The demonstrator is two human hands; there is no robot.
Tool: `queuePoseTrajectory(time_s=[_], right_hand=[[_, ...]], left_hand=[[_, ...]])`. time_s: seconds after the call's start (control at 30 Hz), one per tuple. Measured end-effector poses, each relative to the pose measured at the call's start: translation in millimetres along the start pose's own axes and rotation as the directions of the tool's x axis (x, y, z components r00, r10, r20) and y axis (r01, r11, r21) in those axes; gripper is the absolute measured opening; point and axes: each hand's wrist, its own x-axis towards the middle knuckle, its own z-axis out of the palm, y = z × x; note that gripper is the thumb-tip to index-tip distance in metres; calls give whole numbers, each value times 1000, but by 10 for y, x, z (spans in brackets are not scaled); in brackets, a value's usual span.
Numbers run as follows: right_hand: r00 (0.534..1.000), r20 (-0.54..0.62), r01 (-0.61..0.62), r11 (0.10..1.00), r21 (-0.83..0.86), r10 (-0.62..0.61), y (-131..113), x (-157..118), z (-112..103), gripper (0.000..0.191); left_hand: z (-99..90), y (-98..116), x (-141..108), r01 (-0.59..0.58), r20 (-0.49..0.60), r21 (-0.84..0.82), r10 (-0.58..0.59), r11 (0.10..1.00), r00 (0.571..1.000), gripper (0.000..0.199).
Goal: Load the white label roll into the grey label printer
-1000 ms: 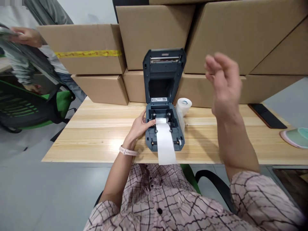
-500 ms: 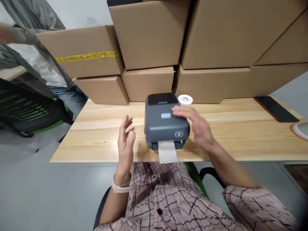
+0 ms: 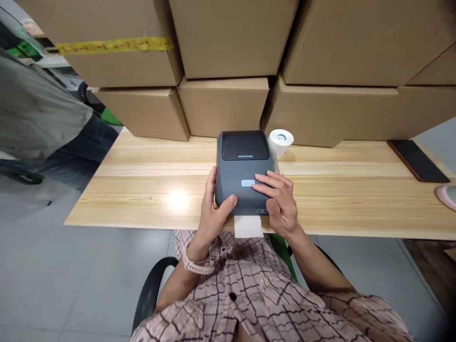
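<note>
A dark grey label printer (image 3: 233,173) sits near the table's front edge with its lid down. White label paper (image 3: 248,227) sticks out of its front slot. My left hand (image 3: 213,209) grips the printer's left front side, thumb on top and fingers along the side wall. Across the lid's right front part lies my right hand (image 3: 281,199), fingers stretched toward the pale window, thumb bent by the front corner. Behind the printer's right side stands a white paper roll (image 3: 281,142).
Cardboard boxes (image 3: 228,111) are stacked along the back of the wooden table (image 3: 142,190). A dark phone (image 3: 418,160) lies at the right, beside a pink-rimmed object (image 3: 447,195). Another person (image 3: 39,104) is at the far left.
My left hand has moved from the air beside the printer onto its left side. My right hand has come down toward the lid's front. The view has tilted down.
</note>
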Motion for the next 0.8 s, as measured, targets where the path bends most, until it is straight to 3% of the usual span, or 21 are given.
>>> queuePoseTrajectory(time_s=[0.1, 0.17, 0.2, 0.23, 0.27, 0.33, 0.37, 0.4, 0.53, 0.7, 0.8], right_hand=[[999, -26, -26, 1000, -8, 25, -5, -5, 46, 44], [999, -23, -31, 999, -12, 31, -4, -9, 59, 45], [999, -21, -36, 999, -22, 36, -4, -11, 63, 46], [999, -21, -43, 998, -35, 42, -3, -14, 67, 48], [998, -26, -50, 998, -47, 49, -3, -18, 71, 49], [998, -42, -49, 997, -53, 47, -6, -24, 78, 47], [998, -49, -40, 998, -44, 38, -9, -25, 78, 45], [998, -51, -26, 999, -32, 24, -14, -23, 73, 44], [1000, 14, 6, 999, -32, -6, -46, 32, -5, 48], [978, 205, 72, 979, -189, -32, -112, 215, -174, 50], [948, 311, 165, 947, -276, -74, -139, 372, -242, 43]], left_hand=[[-5, -80, -245, -75, -230, 106, 98, 992, 968, 60], [-15, -124, -447, -97, -381, 105, 130, 990, 915, 25], [-21, -128, -530, -20, -315, 44, 33, 999, 949, 27], [-25, -118, -590, 106, -149, -14, -107, 994, 983, 41], [-28, -95, -624, 259, 32, -68, -257, 964, 966, 52], [-24, -25, -621, 523, 336, -101, -466, 846, 818, 57], [-21, 12, -595, 588, 398, -106, -508, 802, 764, 56], [-19, 42, -565, 607, 416, -102, -520, 788, 746, 53], [-50, 48, -493, 413, 341, 39, -401, 910, 850, 52], [-160, -65, -528, 310, 361, 131, -337, 942, 870, 50], [-212, -97, -547, 230, 329, 111, -255, 967, 910, 55]])
